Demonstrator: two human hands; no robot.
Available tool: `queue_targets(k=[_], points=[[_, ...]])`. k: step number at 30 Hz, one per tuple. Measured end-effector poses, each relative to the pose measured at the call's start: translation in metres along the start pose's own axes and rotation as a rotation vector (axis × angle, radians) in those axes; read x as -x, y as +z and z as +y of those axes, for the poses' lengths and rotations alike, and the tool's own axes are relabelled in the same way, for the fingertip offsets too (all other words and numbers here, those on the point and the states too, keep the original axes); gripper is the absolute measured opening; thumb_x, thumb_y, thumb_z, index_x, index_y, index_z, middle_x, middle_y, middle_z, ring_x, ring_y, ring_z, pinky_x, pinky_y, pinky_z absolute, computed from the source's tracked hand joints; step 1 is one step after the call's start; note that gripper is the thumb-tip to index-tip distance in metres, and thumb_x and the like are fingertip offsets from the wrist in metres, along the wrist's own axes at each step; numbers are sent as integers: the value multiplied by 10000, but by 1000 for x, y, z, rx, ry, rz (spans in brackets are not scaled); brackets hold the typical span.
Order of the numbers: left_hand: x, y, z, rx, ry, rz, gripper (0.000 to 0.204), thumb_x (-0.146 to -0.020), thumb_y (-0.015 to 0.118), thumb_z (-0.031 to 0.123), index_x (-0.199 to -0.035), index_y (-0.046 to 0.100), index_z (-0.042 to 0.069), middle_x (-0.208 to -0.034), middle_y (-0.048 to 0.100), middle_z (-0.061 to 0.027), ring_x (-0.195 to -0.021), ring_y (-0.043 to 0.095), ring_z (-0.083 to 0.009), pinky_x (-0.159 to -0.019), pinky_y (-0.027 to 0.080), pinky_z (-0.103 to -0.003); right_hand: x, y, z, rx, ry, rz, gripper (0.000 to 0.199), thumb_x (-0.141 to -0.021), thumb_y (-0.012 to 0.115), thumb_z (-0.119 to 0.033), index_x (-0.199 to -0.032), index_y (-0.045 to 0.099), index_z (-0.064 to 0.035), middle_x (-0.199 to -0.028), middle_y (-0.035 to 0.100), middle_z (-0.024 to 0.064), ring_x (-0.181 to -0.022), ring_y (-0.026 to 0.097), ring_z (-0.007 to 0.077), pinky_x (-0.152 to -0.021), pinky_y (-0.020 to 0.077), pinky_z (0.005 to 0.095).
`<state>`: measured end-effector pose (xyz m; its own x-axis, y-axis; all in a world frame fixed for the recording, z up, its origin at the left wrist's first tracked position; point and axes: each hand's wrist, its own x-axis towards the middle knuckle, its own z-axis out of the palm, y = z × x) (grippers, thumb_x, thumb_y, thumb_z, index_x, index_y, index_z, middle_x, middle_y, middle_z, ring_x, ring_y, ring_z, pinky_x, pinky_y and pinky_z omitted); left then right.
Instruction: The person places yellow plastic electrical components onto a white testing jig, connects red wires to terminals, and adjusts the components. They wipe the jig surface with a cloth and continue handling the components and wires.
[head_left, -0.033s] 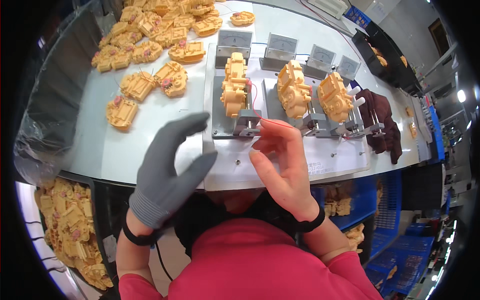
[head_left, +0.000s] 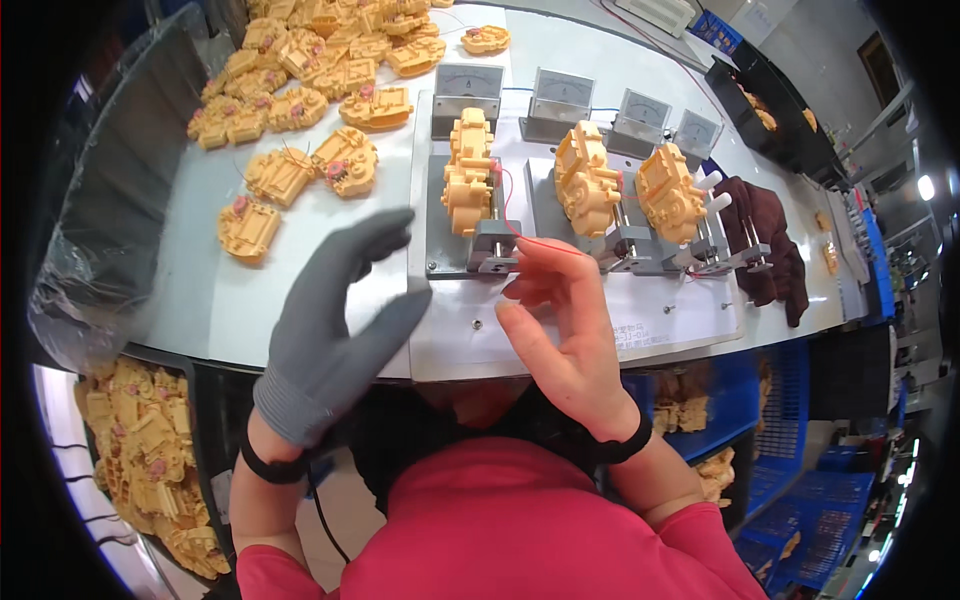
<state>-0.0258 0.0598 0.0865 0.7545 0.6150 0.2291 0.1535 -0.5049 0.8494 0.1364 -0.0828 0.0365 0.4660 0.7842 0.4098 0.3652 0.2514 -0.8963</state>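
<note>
My left hand (head_left: 335, 325), in a grey knit glove, hovers over the front of the table. It holds nothing; its thumb and fingers are apart. My bare right hand (head_left: 572, 345) is by the front clamp (head_left: 494, 245) of the leftmost test fixture, its fingers bent and its thumb apart. A thin red wire (head_left: 511, 190) runs from the yellow plastic gearbox housing (head_left: 469, 175) in that fixture down across my right index finger. Two more yellow housings, a middle one (head_left: 587, 180) and a right one (head_left: 670, 195), stand upright in neighbouring fixtures.
Grey analog meters (head_left: 468, 85) stand behind the fixtures. Loose yellow housings (head_left: 345, 75) are heaped at the back left, with several (head_left: 248, 228) lying nearer. A dark brown cloth (head_left: 765, 250) lies at right. Below the table are a filled bin (head_left: 145, 460) and blue crates (head_left: 800, 515).
My left hand has risen slightly, its fingertips a little farther from me. My right hand stays nearly where it was, by the clamp and red wire.
</note>
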Motion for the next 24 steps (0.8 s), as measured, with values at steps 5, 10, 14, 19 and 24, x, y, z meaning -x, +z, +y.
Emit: queue_targets(k=[5, 10, 14, 19, 24], points=[[-42, -7, 3, 112, -41, 11, 514, -918, 668, 231, -1368, 496, 53, -1188, 603, -97, -1079, 572, -167, -939, 447, -316, 0, -4, -6, 14, -2, -31, 510, -869, 670, -68, -1339, 472, -46, -1152, 572, 74, -930, 563, 142, -814, 448, 285], [-76, -4, -2, 44, -5, -73, 524, -971, 613, 262, -1435, 443, 90, -1174, 565, -82, -1074, 526, -144, -927, 436, -294, -4, -6, -4, -20, -68, -72, 482, -893, 649, -118, -1334, 478, -28, -1139, 549, 132, -920, 581, 226, -834, 480, 338], [-94, 3, -2, 30, -15, -158, 549, -993, 571, 305, -1450, 407, 49, -1177, 542, -84, -1054, 524, -138, -930, 438, -287, -6, -4, -3, -72, -117, -114, 500, -915, 633, -116, -1372, 448, -36, -1084, 539, 123, -957, 585, 226, -852, 487, 336], [-118, 20, -5, 12, -70, -279, 591, -989, 575, 332, -1440, 393, -3, -1161, 553, -83, -986, 542, -111, -916, 444, -270, -3, -14, -4, -68, -109, -123, 486, -931, 607, -149, -1367, 437, -18, -1112, 541, 135, -983, 587, 247, -884, 480, 352], [-121, 18, 1, -94, -35, -264, 581, -985, 585, 319, -1436, 400, 3, -1170, 552, -101, -999, 542, -111, -911, 442, -272, -3, -8, 2, -77, -153, -49, 462, -883, 625, -117, -1303, 461, -19, -1020, 550, 147, -929, 598, 286, -862, 480, 375]])
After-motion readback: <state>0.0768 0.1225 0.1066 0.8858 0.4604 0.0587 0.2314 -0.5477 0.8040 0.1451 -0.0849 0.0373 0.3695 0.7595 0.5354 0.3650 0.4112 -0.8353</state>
